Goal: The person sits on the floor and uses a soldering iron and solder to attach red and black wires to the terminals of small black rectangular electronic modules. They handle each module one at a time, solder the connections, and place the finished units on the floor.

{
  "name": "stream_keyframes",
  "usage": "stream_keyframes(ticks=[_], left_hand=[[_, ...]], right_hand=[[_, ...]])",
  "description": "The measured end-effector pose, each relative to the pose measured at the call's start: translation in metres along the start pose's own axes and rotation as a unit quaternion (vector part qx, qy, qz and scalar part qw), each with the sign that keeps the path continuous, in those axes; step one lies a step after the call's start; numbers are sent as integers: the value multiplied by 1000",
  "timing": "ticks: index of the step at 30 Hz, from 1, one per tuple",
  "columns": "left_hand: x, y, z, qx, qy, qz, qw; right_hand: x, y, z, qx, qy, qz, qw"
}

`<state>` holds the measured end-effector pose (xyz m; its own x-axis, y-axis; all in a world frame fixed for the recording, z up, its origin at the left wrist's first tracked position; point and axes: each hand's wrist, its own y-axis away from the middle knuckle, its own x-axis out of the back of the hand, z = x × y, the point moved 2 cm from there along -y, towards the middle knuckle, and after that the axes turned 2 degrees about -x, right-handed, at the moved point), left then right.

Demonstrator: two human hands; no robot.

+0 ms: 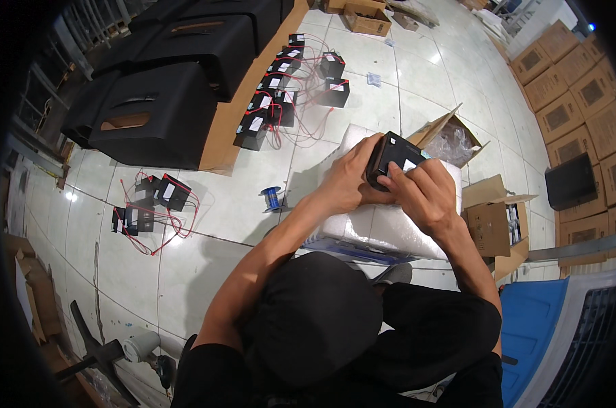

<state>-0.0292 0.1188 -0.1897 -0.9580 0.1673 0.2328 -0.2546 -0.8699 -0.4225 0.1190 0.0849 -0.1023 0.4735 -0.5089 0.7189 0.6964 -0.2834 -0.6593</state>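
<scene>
A black block-shaped battery with a white label on its face is tilted up between my hands. My left hand is closed round its left side and underside. My right hand has its fingers bent and pressed against the battery's face by the white label; whether the fingertips pinch the label is hidden. Both hands are above a white, plastic-wrapped block in front of me. An open carton with clear plastic stands just beyond it.
Several black batteries with red wires stand in rows at far left, and a smaller group sits nearer. A blue wire spool is left of the block. Large black casings line the left. An open carton and stacked cartons are right.
</scene>
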Motion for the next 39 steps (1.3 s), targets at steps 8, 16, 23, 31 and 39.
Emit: stream_keyframes(ticks=[8,16,23,31,39], left_hand=[[-3,-2,-2,29,-8,-18,999],[-6,-1,-5,67,38,-35,996],[-5,-4,3,58,55,-48,996],[-6,-4,-2,56,50,-49,996],[-5,0,-12,59,93,-44,993]], right_hand=[[67,3,22,-59,103,179,977],[140,47,93,-139,253,448,846],[40,154,187,-583,149,40,798],[58,135,153,-583,37,34,811],[11,12,27,-306,-181,-201,913]])
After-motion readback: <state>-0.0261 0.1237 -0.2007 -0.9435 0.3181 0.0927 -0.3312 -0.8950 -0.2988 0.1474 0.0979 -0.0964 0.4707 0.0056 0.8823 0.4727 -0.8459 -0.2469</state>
